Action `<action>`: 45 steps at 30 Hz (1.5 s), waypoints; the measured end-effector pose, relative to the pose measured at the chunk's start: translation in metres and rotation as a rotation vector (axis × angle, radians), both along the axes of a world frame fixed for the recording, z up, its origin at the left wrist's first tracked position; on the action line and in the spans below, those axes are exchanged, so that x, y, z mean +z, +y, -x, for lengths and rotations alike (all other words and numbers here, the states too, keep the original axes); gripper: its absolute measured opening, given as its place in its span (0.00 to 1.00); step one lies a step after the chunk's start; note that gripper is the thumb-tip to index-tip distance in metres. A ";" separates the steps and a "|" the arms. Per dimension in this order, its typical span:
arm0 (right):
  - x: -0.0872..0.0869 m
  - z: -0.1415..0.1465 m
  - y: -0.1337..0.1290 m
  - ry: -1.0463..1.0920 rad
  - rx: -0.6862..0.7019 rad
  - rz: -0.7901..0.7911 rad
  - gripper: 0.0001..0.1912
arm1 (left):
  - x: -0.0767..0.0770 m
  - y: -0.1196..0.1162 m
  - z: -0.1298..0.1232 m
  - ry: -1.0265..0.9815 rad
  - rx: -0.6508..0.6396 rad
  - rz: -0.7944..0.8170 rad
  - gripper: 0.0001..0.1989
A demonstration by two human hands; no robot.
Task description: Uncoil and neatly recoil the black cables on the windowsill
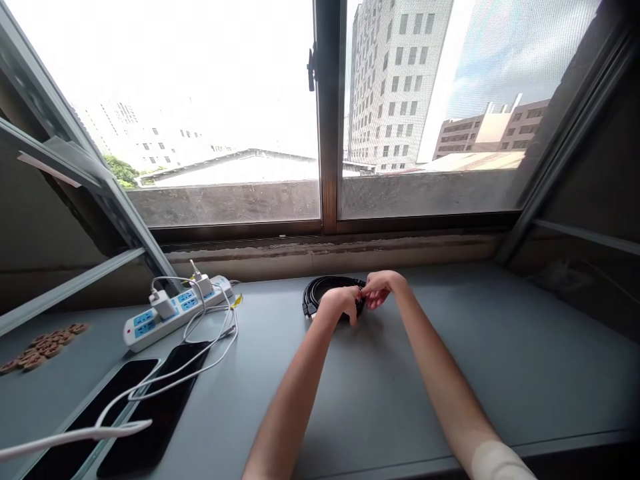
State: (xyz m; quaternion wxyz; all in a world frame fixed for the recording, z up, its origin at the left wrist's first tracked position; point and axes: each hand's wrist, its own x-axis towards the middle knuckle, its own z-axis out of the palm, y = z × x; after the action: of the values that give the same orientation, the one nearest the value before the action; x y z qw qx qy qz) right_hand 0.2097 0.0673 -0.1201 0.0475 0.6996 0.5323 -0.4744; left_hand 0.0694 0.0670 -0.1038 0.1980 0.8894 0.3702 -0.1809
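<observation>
A coil of black cable (314,288) lies on the grey tabletop near the window sill, with its connector ends at the coil's left side. My left hand (342,301) reaches over the front of the coil, its fingers bent around the cable at the right side. Against the coil's right edge, my right hand (380,287) has its thumb and index finger pinched together beside the left fingertips. The small part between the two hands is mostly hidden by the fingers.
A white power strip (177,313) with two chargers and white cables sits at the left. Two dark phones (155,407) lie in front of it. Small brown wooden pieces (45,347) are at the far left. A window frame (329,120) stands behind the grey table (500,353).
</observation>
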 end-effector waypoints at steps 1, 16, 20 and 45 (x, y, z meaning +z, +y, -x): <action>0.001 0.001 0.000 0.001 -0.002 -0.003 0.12 | 0.000 -0.001 -0.001 0.007 -0.007 -0.016 0.37; 0.001 0.007 0.001 -0.009 -0.038 -0.028 0.12 | 0.007 -0.010 0.001 -0.013 -0.036 -0.150 0.28; 0.002 0.010 0.001 -0.031 -0.061 -0.041 0.13 | 0.006 -0.010 0.002 -0.001 -0.006 -0.121 0.33; 0.034 0.042 -0.017 -0.185 -0.030 0.046 0.16 | 0.001 0.024 0.029 0.068 0.161 0.064 0.27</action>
State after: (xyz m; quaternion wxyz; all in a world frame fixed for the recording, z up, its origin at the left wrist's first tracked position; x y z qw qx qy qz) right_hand 0.1678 0.0502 -0.0865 0.1054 0.7471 0.5041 -0.4204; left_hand 0.0405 0.0911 -0.1025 0.2274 0.8433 0.4411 -0.2061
